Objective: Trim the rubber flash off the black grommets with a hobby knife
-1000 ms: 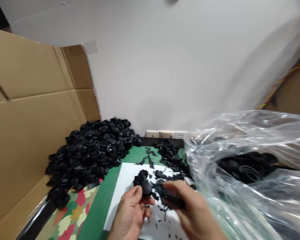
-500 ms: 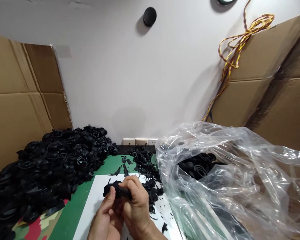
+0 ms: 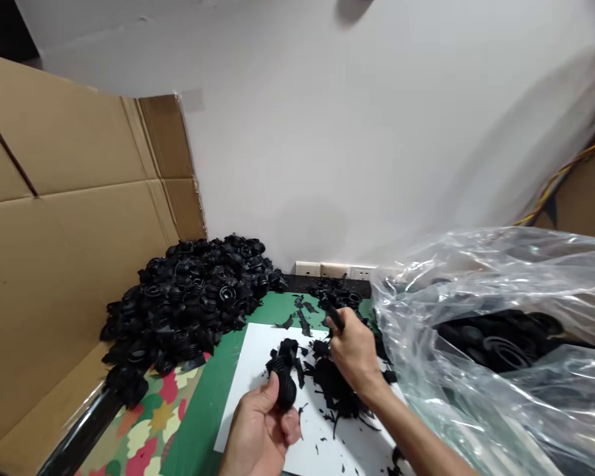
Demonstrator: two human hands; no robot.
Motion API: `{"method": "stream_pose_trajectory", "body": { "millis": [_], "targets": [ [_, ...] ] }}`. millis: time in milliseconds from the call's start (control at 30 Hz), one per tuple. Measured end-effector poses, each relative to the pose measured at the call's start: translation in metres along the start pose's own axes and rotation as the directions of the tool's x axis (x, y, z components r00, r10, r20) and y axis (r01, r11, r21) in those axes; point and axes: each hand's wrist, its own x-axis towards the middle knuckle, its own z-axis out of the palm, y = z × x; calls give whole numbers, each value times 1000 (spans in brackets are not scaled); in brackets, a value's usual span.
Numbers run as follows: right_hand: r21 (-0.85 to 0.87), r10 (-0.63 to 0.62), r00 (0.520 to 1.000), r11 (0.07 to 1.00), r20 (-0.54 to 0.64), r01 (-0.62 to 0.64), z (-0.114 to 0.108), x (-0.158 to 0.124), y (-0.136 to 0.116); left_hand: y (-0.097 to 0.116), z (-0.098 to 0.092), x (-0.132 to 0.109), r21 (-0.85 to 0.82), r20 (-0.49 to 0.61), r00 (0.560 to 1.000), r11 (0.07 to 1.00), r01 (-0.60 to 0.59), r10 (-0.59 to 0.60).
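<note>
My left hand (image 3: 262, 426) is closed, with thumb and fingers pinching a black ribbed rubber bellows (image 3: 286, 390) low over the white sheet (image 3: 238, 390). Ragged black bits show at the bellows' far end. My right hand (image 3: 356, 350) is wrapped round a short black stick-like piece (image 3: 334, 317), whose tip points up and left; its kind cannot be made out. Below and beside that hand, black rubber scraps (image 3: 334, 390) lie scattered over the white sheet. The two hands are apart.
A large heap of black ribbed rubber parts (image 3: 193, 297) rises at the left against a cardboard panel (image 3: 89, 231). At right, a clear plastic bag (image 3: 426, 264) holds black rings and round parts. Beneath the sheet lies a green mat (image 3: 198, 403). Wall sockets (image 3: 334, 270) sit behind.
My hands were together on the black part; now my right hand has moved away, up and right, over the scraps. The view has turned left.
</note>
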Motion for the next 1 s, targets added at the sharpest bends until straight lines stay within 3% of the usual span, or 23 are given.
{"method": "stream_pose_trajectory", "body": {
  "millis": [167, 333, 400, 500, 633, 767, 833, 1000],
  "targets": [
    [32, 37, 990, 999, 133, -42, -18, 3, 1, 6, -8, 0, 18, 53, 994, 996, 93, -94],
    [113, -7, 963, 993, 268, -24, -39, -21, -7, 4, -5, 2, 36, 74, 995, 997, 66, -68],
    [163, -98, 961, 985, 260, 56, -41, -37, -11, 2, -1, 2, 6, 60, 997, 999, 52, -52],
    [183, -331, 920, 937, 208, 296, -35, -59, -12, -5, 6, 1, -9, 50, 996, 997, 74, -74],
    [-128, -586, 802, 792, 116, 597, -23, -74, -9, -14, 11, -1, -33, 67, 996, 997, 68, -66],
    [-455, -709, 689, 569, 152, 685, -18, -78, -13, -21, 11, 1, -26, 86, 996, 999, 26, -23],
    [-457, -680, 714, 588, 168, 667, -18, -76, -12, -23, 8, 1, 6, 81, 997, 1000, 17, -18],
    [-376, -403, 900, 818, 165, 436, -33, -43, 6, -17, -1, -6, 231, 133, 990, 973, 6, -38]
  ]
}}
